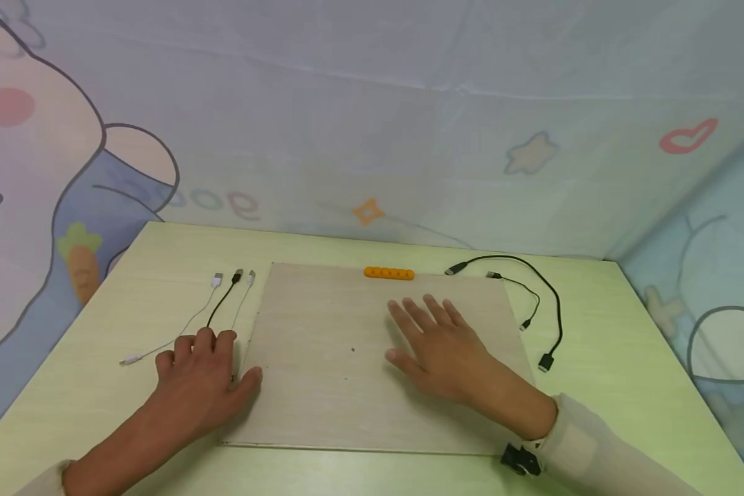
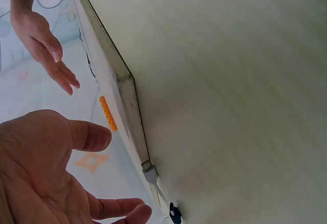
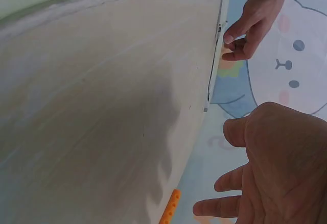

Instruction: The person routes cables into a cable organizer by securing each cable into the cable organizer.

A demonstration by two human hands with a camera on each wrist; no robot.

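My left hand hovers at the left edge of a flat pale board, palm down, with loosely bent fingers. In the left wrist view nothing lies between its thumb and fingers. Just beyond its fingertips are a black USB cable and two white cables, one with a white plug, the other with a greyish plug; the hand hides their near parts. Over the right half of the board, my right hand has its fingers spread and holds nothing. The right wrist view shows that hand raised off the board.
An orange cable holder strip lies at the board's far edge. To the right of the board are a long black cable and a shorter black cable. A printed cloth hangs behind the table.
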